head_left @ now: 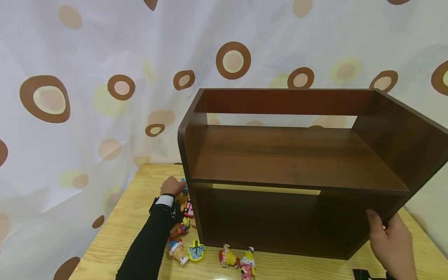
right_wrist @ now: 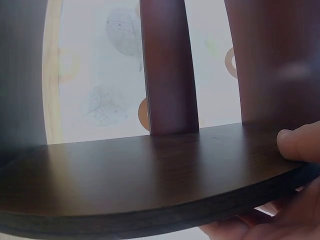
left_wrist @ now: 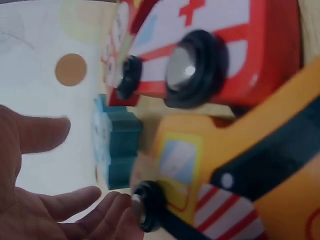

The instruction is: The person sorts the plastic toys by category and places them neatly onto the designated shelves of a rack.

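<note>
At the left end of the table, twelve taken as the far side: left hand down beside the brown shelf, blue toy at three o'clock from it, in the narrow space short of the shelf's left side panel. Same bearing for toy and panel, toy the nearer; whether those two touch, cannot tell.

Left wrist view: fingers released, thumb and fingers apart, the gap facing the toy. Thumb at about nine to ten o'clock from the toy, fingertips at seven; contact uncertain. Toy's longer side runs twelve to six in that view. Red-and-white ambulance at one to two o'clock from it, orange vehicle crowding in at three to four.

Right hand well apart from the toy, between three and four o'clock; left is clearly the nearer one. Right fingers clasp the shelf's right side panel, thumb on the inner face, the rest round the outside. Shelf's long axis lies nine to three; base resting or lifted, cannot tell.

Others, from the left hand: ice-cream toy at six o'clock, yellow-rimmed toy just beside it. Two small figures at seven o'clock from the shelf's middle, along its near edge
</note>
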A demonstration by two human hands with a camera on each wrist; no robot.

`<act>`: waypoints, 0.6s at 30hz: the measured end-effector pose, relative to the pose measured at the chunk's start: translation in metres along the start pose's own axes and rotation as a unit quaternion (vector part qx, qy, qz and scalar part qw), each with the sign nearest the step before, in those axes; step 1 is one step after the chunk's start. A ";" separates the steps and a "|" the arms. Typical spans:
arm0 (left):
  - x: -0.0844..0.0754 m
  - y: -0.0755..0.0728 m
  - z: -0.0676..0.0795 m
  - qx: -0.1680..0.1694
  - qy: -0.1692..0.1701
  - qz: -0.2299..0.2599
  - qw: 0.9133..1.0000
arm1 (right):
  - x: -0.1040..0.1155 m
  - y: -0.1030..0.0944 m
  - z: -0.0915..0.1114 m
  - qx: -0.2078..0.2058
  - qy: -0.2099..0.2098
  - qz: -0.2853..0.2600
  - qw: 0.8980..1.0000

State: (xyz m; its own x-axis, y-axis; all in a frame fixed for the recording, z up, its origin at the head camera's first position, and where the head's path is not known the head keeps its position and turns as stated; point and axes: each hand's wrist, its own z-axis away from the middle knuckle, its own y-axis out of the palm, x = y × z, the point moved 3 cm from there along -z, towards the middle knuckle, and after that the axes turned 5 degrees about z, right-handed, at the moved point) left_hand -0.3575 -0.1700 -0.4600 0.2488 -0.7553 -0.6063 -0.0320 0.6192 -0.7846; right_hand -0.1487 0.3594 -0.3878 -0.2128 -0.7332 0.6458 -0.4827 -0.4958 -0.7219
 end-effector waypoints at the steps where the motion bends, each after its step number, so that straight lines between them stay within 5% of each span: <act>1: 0.000 0.001 -0.001 0.004 -0.001 -0.008 1.000 | 0.001 0.000 0.000 0.001 0.000 0.001 1.000; 6: 0.008 0.010 -0.008 0.021 0.001 -0.031 0.999 | 0.001 -0.002 0.002 0.006 0.004 0.004 1.000; 18: 0.015 0.016 -0.011 0.021 -0.023 0.035 0.999 | 0.002 0.000 0.003 0.003 -0.007 -0.001 1.000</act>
State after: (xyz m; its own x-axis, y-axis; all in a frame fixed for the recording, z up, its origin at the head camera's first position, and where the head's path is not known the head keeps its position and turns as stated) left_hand -0.3646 -0.1739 -0.4835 0.2909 -0.6994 -0.6528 -0.0110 0.6798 -0.7333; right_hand -0.1469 0.3563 -0.3872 -0.1989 -0.7390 0.6437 -0.4787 -0.4999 -0.7218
